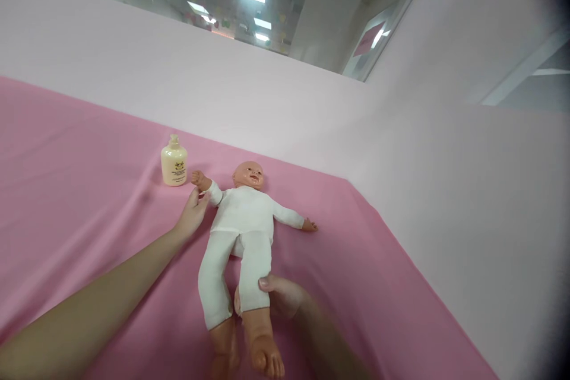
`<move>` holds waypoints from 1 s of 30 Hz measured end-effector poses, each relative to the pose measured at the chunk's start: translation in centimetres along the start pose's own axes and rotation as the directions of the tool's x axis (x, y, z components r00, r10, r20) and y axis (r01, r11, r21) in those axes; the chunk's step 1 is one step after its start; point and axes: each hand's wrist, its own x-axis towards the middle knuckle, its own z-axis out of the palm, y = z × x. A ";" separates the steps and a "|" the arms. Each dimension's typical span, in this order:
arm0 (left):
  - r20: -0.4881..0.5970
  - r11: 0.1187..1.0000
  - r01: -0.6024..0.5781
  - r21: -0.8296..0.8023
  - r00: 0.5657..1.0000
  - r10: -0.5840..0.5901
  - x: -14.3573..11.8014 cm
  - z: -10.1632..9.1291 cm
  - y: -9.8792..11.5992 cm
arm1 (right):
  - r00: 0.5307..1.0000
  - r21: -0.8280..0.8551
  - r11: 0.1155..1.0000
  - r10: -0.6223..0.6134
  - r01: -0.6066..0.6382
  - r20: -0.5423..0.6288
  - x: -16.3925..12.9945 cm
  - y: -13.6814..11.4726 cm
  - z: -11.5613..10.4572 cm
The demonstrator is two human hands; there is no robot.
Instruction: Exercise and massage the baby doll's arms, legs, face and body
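Two hands work on one baby doll [243, 222], which lies on its back in a white suit near the far edge of the pink-covered bed [80, 166], its head toward the far corner where the two pale walls meet and its bare feet toward the near edge. What could go wrong, as I judge it: the doll is light and the cloth is loose and creased, so a pull on one leg alone could drag the whole body sideways or twist it over, bunching the sheet under it; the raised doll arm on the left is only lightly steadied and could slip free of the fingers. A sideways sweep of that arm or of the left hand could also tip the cream lotion bottle [174, 161], which stands upright just beside the doll's fist, toward the far edge. The right hand [280, 295] has its grip closed round the lower part of one doll leg, thumb on top of the white cloth and fingers curled beneath, just above the bare ankle. The left hand [192, 214] has its grip mostly open, fingers extended and loosely together, the tips touching the sleeve near the doll's wrist without clearly closing round it. Glass panes and ceiling lights show above the wall.
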 end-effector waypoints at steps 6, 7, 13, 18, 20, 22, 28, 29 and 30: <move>0.032 0.972 -0.169 0.163 0.986 0.166 0.0 -0.1 0.2 | 0.994 0.064 0.996 -0.068 0.063 0.086 0.2 -0.9 0.9; 0.056 0.955 -0.221 0.196 0.975 0.214 -0.1 -0.1 0.2 | 0.992 0.077 0.993 -0.100 0.094 0.081 0.3 -1.0 1.0; 0.314 0.832 -0.455 0.317 0.878 0.361 -1.1 0.1 0.1 | 0.972 0.224 0.947 -0.214 0.231 -0.100 0.5 -1.5 0.2; 0.388 0.814 -0.491 0.311 0.847 0.363 -1.5 0.0 0.3 | 0.962 0.278 0.933 -0.173 0.229 -0.210 0.9 -1.2 -1.0; 0.375 0.824 -0.475 0.308 0.857 0.354 -1.4 0.0 0.4 | 0.964 0.246 0.941 -0.191 0.234 -0.187 1.2 -1.0 -1.0; 0.332 0.844 -0.448 0.296 0.876 0.349 -1.2 0.0 0.5 | 0.967 0.211 0.947 -0.219 0.243 -0.131 1.4 -0.9 -0.8; 0.141 0.959 -0.223 0.173 0.970 0.200 -0.4 0.1 0.3 | 0.994 0.201 0.973 -0.112 0.111 -0.008 0.3 0.1 0.1; 0.110 0.977 -0.169 0.128 0.982 0.155 -0.3 0.1 0.2 | 0.999 0.185 0.982 -0.047 0.046 0.002 0.0 0.3 0.1; 0.082 0.990 -0.116 0.082 0.991 0.109 -0.2 0.0 0.1 | 1.000 0.160 0.987 0.025 -0.025 0.001 -0.3 0.4 0.0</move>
